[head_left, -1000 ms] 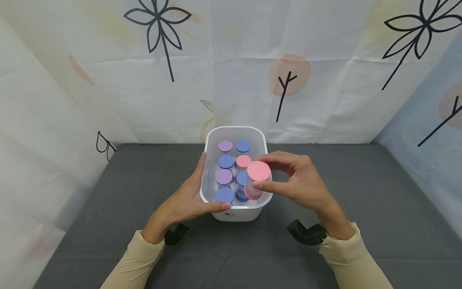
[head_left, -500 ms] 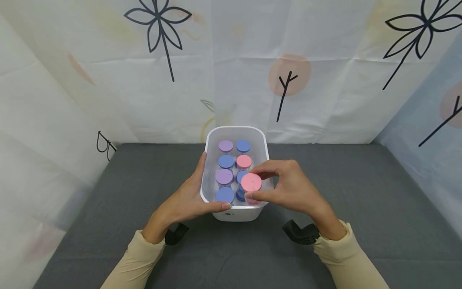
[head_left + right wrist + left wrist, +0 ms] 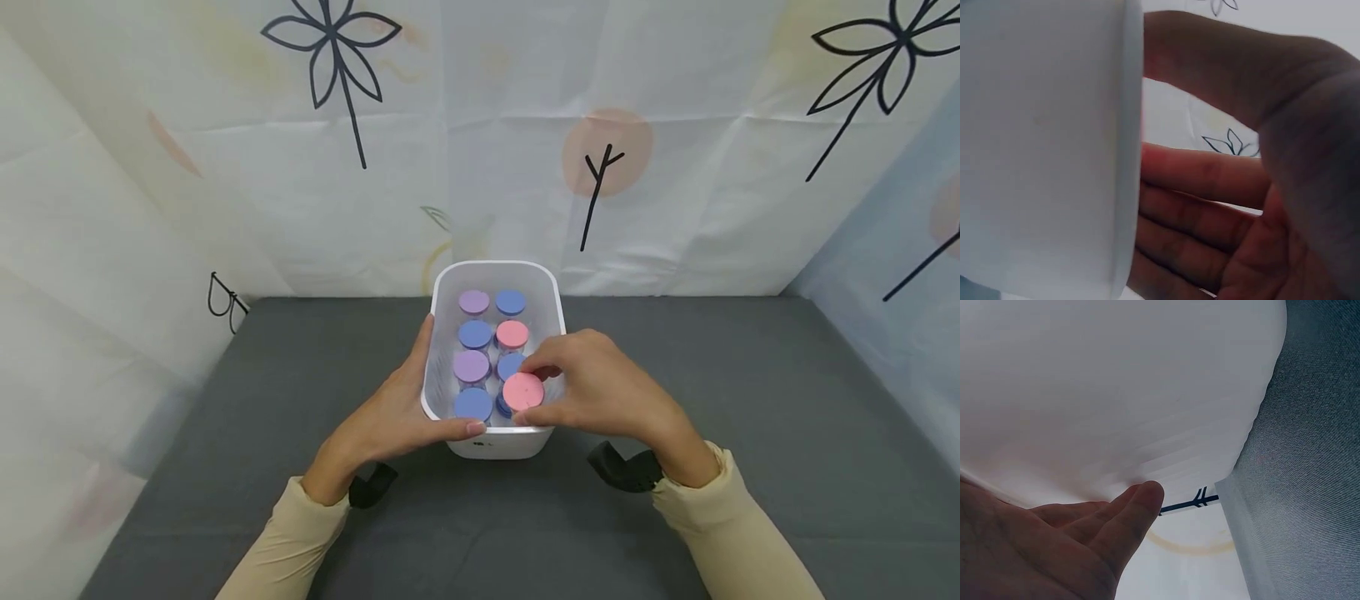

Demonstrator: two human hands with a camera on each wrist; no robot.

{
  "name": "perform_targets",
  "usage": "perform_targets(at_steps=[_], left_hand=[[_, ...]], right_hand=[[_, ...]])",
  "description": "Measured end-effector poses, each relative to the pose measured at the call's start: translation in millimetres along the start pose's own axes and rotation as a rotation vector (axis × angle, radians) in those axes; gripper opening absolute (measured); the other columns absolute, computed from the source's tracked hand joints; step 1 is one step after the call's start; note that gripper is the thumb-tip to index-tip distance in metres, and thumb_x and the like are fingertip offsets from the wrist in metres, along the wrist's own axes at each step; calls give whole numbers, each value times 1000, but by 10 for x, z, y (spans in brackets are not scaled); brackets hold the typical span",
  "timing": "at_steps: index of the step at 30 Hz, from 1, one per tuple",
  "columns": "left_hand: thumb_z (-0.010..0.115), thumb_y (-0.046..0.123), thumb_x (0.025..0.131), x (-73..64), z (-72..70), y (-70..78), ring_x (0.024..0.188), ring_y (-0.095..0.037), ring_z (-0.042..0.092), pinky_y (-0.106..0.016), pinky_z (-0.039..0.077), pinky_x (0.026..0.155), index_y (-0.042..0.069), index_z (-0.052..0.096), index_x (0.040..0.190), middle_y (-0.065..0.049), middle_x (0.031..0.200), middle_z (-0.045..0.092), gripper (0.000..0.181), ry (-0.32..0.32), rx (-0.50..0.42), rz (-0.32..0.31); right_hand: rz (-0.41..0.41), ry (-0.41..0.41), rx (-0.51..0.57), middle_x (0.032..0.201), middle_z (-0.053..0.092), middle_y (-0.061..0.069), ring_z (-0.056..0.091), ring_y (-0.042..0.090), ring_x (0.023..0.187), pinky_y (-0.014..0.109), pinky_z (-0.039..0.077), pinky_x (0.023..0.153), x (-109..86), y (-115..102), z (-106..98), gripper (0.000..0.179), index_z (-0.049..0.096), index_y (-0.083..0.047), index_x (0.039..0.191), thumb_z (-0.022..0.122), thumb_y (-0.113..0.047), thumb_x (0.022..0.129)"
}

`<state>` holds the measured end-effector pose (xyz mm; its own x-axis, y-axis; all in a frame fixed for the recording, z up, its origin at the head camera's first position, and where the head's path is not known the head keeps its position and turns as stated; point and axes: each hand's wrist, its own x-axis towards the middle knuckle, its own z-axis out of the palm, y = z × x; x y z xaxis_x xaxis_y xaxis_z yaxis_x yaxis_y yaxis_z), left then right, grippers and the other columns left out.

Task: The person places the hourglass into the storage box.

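Note:
A white plastic bin stands on the table with small clear jars in two rows, their lids purple, blue and pink. My right hand pinches a pink-lidded jar between thumb and fingers, low in the bin's front right corner; the jar's body is mostly hidden. Close behind it is a blue-lidded jar, partly covered. My left hand rests against the bin's left side, fingers straight along the outer wall and thumb along the front rim. In the right wrist view, the bin wall hides the fingertips and jar.
Other jars in the bin include a blue-lidded jar at front left and a purple-lidded jar at the back. Dark grey cloth covers the table. A patterned curtain rises behind its far edge.
My right hand has moved left and down with the pink-lidded jar, from above the rim into the bin's front right corner. The left hand has kept its place on the bin.

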<state>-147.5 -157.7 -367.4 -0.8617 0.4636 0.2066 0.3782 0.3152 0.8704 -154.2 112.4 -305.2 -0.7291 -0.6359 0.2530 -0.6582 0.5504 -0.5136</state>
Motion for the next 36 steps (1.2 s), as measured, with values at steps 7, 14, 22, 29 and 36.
perform_targets(at_steps=[7, 14, 22, 29, 36], left_hand=[[93, 36, 73, -20, -17, 12, 126, -17, 53, -46, 51, 96, 43, -9, 160, 2, 158, 36, 134, -2, 0, -15], [92, 34, 74, -17, -12, 18, 128, -18, 51, -48, 50, 98, 42, -7, 160, 1, 158, 36, 132, -7, -16, -2], [92, 36, 74, -11, -15, 32, 129, -16, 51, -48, 49, 99, 42, -8, 160, 2, 158, 36, 133, -5, 6, -3], [93, 35, 74, -1, 2, 28, 129, -17, 51, -49, 49, 99, 41, -7, 160, 2, 158, 35, 132, -5, 2, -1], [93, 33, 74, 12, 13, 18, 130, -19, 50, -50, 48, 100, 41, -6, 161, 0, 158, 34, 132, -7, -15, 15]], right_hand=[[-12, -201, -163, 65, 60, -18, 55, 4, 65, 29, 48, 65, 189, -32, -19, 17, 74, -21, 75, 90, -22, 70], [20, -285, -180, 63, 60, -16, 52, 6, 61, 28, 47, 61, 256, -22, 31, 11, 77, -17, 76, 87, -17, 73], [2, -251, -248, 52, 45, -15, 40, 8, 54, 27, 34, 51, 279, -15, 95, 17, 69, -19, 65, 85, -18, 71], [22, -251, -244, 53, 26, -11, 26, 8, 54, 26, 22, 51, 255, -15, 104, 30, 58, -20, 57, 84, -14, 71], [36, -169, -160, 65, 52, -12, 46, 6, 63, 27, 41, 60, 144, -45, 19, 15, 73, -15, 77, 87, -21, 78]])
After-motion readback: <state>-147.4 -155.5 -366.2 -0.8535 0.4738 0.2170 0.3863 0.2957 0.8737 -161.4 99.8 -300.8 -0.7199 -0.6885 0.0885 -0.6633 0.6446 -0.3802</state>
